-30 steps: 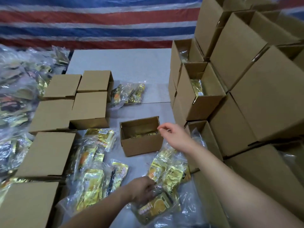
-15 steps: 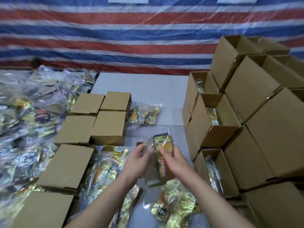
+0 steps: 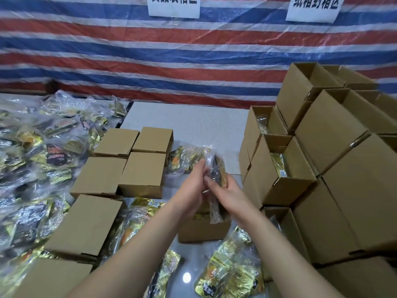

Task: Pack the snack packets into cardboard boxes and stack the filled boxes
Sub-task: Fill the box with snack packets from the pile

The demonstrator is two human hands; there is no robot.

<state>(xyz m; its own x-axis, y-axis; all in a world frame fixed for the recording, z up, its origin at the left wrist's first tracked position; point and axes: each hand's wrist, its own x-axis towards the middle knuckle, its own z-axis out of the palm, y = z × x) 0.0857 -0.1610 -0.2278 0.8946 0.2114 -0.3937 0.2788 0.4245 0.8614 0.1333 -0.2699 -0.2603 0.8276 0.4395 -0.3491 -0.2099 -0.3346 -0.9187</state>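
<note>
Both hands hold one snack packet, a clear bag with gold and dark contents, turned edge-on and upright. My left hand grips its left side and my right hand grips its right side. The packet hangs over a small open cardboard box on the table, whose inside is mostly hidden by my hands. More gold packets lie on the table in front of that box.
Closed small boxes sit left of centre. A heap of packets covers the far left. Stacked open boxes with packets inside rise on the right. A striped tarp hangs behind the grey table.
My left hand picked a packet off the table and my right hand joined it. Together they raised it and turned it edge-on over the open box. The camera tilted upward.
</note>
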